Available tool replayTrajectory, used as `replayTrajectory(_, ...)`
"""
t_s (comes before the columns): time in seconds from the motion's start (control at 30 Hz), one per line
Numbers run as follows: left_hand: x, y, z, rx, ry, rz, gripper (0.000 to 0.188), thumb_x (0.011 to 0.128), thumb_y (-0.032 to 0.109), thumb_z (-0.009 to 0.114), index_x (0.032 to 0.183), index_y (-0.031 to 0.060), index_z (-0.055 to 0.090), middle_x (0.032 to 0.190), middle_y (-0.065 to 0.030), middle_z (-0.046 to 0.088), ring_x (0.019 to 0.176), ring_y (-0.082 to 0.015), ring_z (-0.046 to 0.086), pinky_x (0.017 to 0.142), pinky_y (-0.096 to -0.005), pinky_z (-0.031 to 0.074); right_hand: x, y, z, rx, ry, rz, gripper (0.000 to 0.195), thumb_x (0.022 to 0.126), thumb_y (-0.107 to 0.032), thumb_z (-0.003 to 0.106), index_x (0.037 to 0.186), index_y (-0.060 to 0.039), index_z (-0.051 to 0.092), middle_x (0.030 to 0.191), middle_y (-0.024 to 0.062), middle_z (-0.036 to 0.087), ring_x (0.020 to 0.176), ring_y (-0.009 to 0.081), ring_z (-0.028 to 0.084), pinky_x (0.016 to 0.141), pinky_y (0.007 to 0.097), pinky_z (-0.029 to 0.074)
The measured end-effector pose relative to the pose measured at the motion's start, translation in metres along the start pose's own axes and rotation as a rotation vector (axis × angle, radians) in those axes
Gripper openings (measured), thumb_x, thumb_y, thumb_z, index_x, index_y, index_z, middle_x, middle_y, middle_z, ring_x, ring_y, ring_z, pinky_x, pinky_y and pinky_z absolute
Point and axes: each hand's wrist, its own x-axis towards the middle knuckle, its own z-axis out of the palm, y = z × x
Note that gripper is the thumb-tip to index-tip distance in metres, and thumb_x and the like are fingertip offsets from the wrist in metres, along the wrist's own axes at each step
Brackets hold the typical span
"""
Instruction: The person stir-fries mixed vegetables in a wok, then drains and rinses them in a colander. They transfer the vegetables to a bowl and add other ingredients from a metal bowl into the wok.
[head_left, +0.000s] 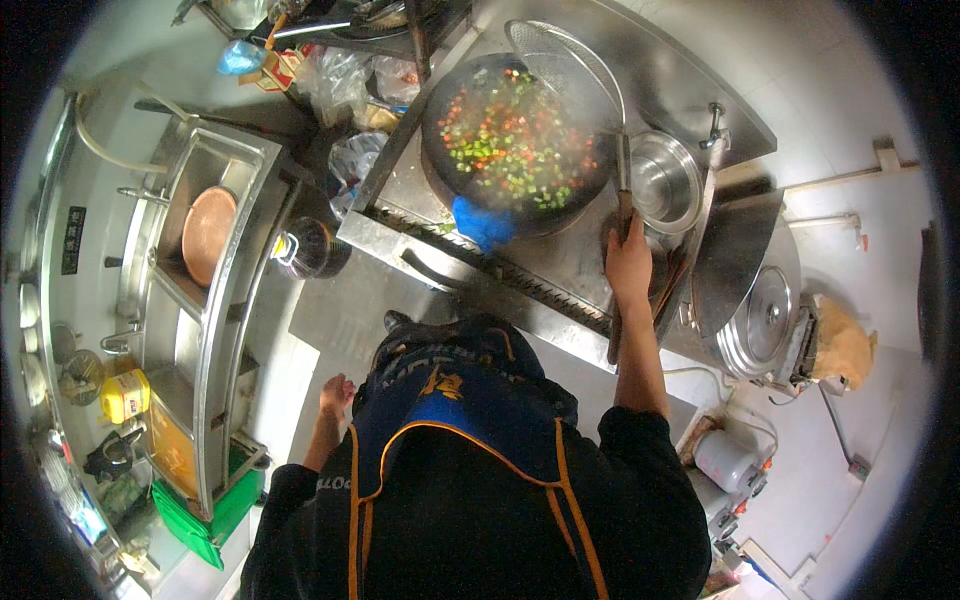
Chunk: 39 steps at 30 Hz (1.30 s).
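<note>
My right hand (628, 259) grips the long handle of a wire-mesh strainer (562, 56). The strainer's round mesh hangs over the far right rim of a large dark wok (442, 169). Diced green and orange-red vegetables (510, 142) cover much of the wok's inside, under rising steam. A blue cloth (484, 223) lies against the wok's near rim. Down by my left side, my left hand (337, 394) hangs loosely curled, with nothing visible in it and away from the stove.
A steel pot (664, 182) stands right of the wok on the stove (405, 169). Farther right is a lidded stockpot (769, 307). A dark bottle (315, 247) stands left, beside a steel sink (214, 307) holding a brown round board (208, 236). Gas cylinders (724, 461) stand lower right.
</note>
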Motion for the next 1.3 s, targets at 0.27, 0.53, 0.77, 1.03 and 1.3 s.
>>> replayTrajectory(0.27, 0.052, 0.023, 0.013, -0.025, -0.105, -0.004, 0.02, 0.097, 0.026, 0.056, 0.1, 0.0065, 0.056, 0.08, -0.0052, 0.059, 0.069, -0.0153, 0.058, 0.061, -0.0262, 0.048, -0.018, -0.024, -0.018, 0.036, 0.027, 0.074, 0.054, 0.094, -0.017, 0.058, 0.142, -0.0013, 0.039, 0.106, 0.0301, 0.065, 0.096, 0.0479, 0.064, 0.078, 0.0518, 0.051)
replayTrajectory(0.53, 0.043, 0.022, 0.016, 0.053, 0.09, -0.055, 0.018, 0.098, 0.026, 0.054, 0.096, 0.0085, 0.054, 0.075, -0.0015, 0.053, 0.064, -0.0132, 0.054, 0.056, -0.0267, 0.047, -0.048, -0.039, -0.022, 0.083, 0.056, 0.152, 0.051, 0.095, -0.018, 0.059, 0.14, -0.0013, 0.042, 0.11, 0.0287, 0.066, 0.101, 0.0466, 0.063, 0.083, 0.0465, 0.051)
replayTrajectory(0.77, 0.032, 0.024, 0.014, 0.03, 0.049, -0.096, 0.02, 0.098, 0.022, 0.053, 0.084, 0.0107, 0.045, 0.071, -0.0022, 0.047, 0.059, -0.0123, 0.05, 0.049, -0.025, 0.042, -0.063, -0.047, -0.026, 0.113, 0.114, 0.156, 0.048, 0.095, -0.011, 0.058, 0.138, 0.0006, 0.042, 0.109, 0.0281, 0.066, 0.1, 0.0474, 0.063, 0.079, 0.0478, 0.052)
replayTrajectory(1.03, 0.024, 0.038, 0.019, -0.03, 0.039, -0.005, 0.022, 0.097, 0.017, 0.051, 0.079, 0.0131, 0.04, 0.066, -0.0001, 0.039, 0.056, -0.0118, 0.043, 0.049, -0.0258, 0.037, -0.069, -0.037, -0.018, 0.209, 0.185, 0.152, 0.039, 0.094, -0.015, 0.06, 0.13, -0.0051, 0.05, 0.079, 0.0115, 0.062, 0.066, 0.022, 0.061, 0.061, 0.034, 0.048)
replayTrajectory(1.3, 0.029, 0.034, 0.004, -0.021, 0.005, 0.063, 0.019, 0.099, 0.018, 0.051, 0.082, 0.0108, 0.045, 0.069, -0.0016, 0.048, 0.059, -0.0132, 0.049, 0.053, -0.0268, 0.04, -0.065, -0.011, 0.005, 0.238, 0.187, 0.129, 0.037, 0.093, -0.015, 0.06, 0.128, -0.0067, 0.05, 0.074, 0.0085, 0.057, 0.059, 0.0183, 0.056, 0.054, 0.0331, 0.046)
